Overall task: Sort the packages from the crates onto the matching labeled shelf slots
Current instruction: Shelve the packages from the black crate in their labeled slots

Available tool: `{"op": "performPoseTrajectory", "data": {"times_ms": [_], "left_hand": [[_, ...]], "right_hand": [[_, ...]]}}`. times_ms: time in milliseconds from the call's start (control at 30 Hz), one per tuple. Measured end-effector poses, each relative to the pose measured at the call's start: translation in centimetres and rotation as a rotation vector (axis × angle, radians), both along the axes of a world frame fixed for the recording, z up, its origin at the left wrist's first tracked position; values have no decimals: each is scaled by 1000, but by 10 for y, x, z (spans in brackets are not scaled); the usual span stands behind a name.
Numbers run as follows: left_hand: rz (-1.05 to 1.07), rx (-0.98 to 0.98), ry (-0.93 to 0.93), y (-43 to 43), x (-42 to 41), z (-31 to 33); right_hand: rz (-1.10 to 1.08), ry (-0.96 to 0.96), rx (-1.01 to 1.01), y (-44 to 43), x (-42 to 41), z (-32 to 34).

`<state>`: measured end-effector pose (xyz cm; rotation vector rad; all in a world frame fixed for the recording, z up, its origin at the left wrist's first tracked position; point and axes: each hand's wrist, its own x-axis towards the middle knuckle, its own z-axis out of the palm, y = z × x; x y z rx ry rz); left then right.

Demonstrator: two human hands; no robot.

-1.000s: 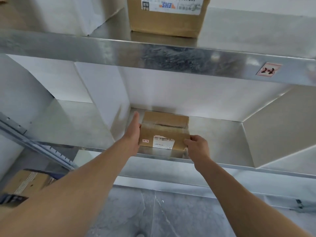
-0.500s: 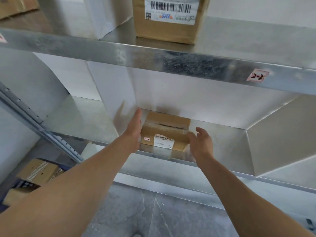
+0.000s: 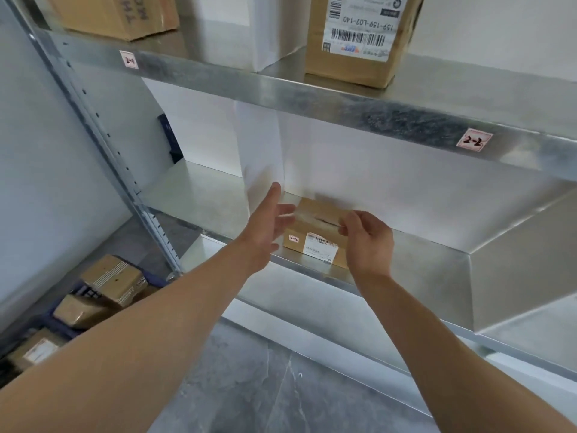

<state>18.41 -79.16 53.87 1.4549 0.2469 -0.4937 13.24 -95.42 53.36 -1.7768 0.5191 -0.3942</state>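
— Package (image 3: 315, 226)?
— Small cardboard one, sitting on the lower shelf (image 3: 421, 260), just right of the white divider (image 3: 259, 151).
— Hands?
— Left hand (image 3: 268, 226) grip spread open beside it; right hand (image 3: 368, 242) loosely curled, holding nothing.

We see a shelf (image 3: 431, 260) of bright, mottled sheet metal, glossy enough to mirror. The small package (image 3: 321, 206) on it is matt brown cardboard with shiny clear tape (image 3: 315, 217) and a white paper label (image 3: 321, 250). The floor (image 3: 274, 385) looks like smooth grey veined stone.

small package (image 3: 315, 235) on lower shelf (image 3: 421, 260), crate (image 3: 62, 320) lower left
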Motion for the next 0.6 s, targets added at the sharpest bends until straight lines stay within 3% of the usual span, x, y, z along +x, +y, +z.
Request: {"op": "performPoseTrajectory", "data": {"times_ms": [300,600], "left_hand": [[65,-27,-6,102,-34,5],[284,11,-4,298,-82,5]], "right_hand": [[146,-25,54,95,-8,12],[437,-54,30,284,-19,0]]}}
